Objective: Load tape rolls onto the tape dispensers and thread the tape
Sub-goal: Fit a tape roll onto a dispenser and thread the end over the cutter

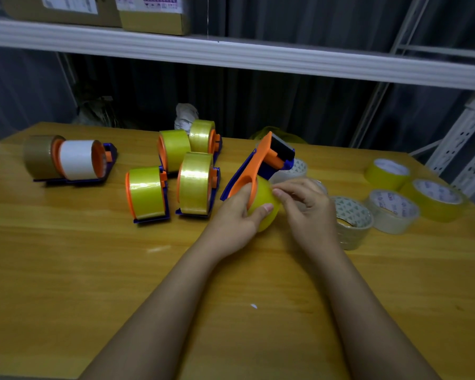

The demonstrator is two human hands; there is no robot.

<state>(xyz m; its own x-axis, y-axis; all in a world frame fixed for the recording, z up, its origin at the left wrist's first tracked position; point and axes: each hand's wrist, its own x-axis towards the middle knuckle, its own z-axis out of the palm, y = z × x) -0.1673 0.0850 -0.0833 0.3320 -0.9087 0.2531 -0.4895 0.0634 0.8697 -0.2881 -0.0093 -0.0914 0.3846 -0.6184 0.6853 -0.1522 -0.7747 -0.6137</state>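
The left hand [237,212] is gripping a yellow tape roll [263,208] seated on an orange-and-blue dispenser [261,163], thumb pressing the roll's face, just right of the tabletop [93,270] centre. The right hand [306,207] is pinching at the roll's surface with curled fingertips. Four loaded dispensers [146,192] are sitting toward ten o'clock, and loose rolls [392,211] are lying toward three o'clock.

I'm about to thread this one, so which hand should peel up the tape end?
Probably right: the right hand already has fingertips on the yellow tape roll, while the left hand grips it steady.
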